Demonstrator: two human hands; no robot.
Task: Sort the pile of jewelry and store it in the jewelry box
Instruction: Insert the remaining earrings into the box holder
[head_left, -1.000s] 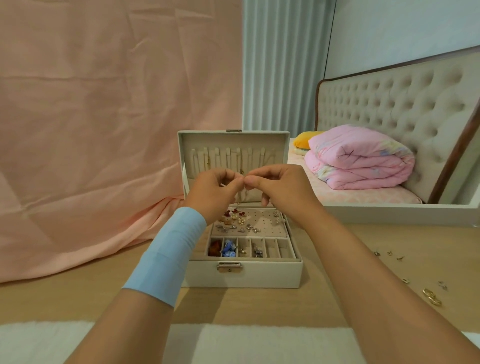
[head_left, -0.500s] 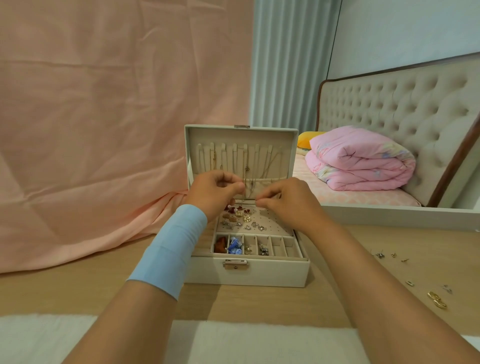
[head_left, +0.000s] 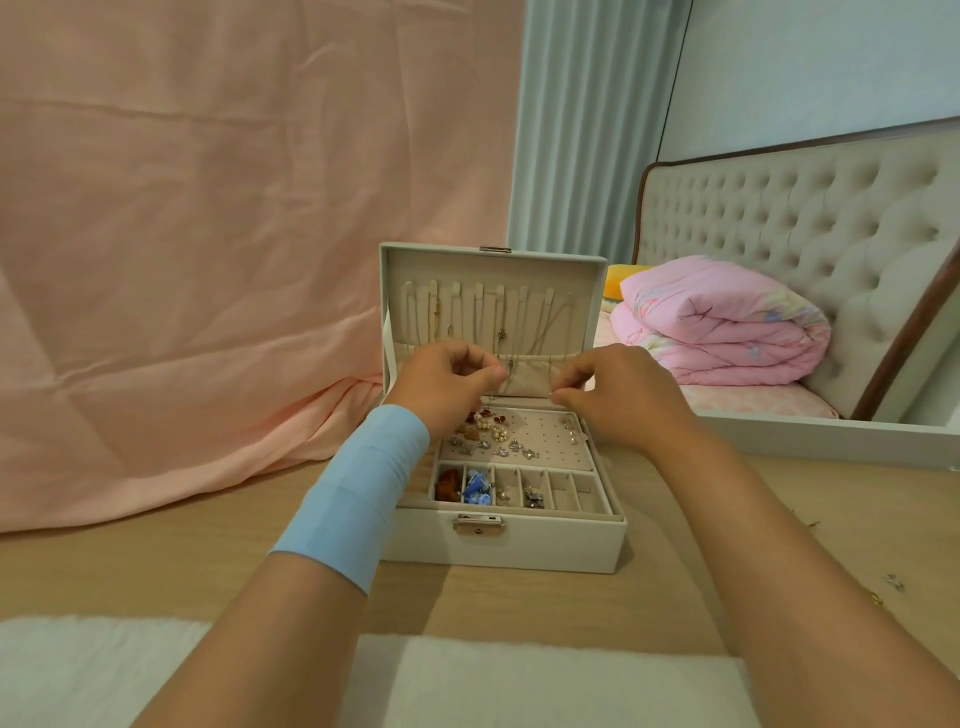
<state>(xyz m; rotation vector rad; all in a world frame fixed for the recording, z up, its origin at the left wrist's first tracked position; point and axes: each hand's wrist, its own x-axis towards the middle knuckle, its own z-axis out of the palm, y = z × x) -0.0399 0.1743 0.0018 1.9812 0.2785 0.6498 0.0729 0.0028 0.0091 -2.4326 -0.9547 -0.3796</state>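
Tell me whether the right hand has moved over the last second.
Yes. The right hand dropped lower and rightward across the open jewelry box lid, parting from the left hand.

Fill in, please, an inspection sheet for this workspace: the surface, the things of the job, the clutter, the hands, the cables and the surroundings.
Surface: light wooden top; white fluffy mat along the near edge.
Job's things: jewelry box with its lid upright and open; necklaces hang inside the lid; earrings sit on the holed panel; small pieces in the four left front compartments; loose jewelry on the wood at the far right.
Clutter: nothing seen.
Hands: left hand and right hand, fingers curled, each pinch a barely visible thin chain before the lid; blue band on the left wrist.
Cables: nothing seen.
Surroundings: pink cloth, pale curtain, tufted headboard, folded pink quilt.
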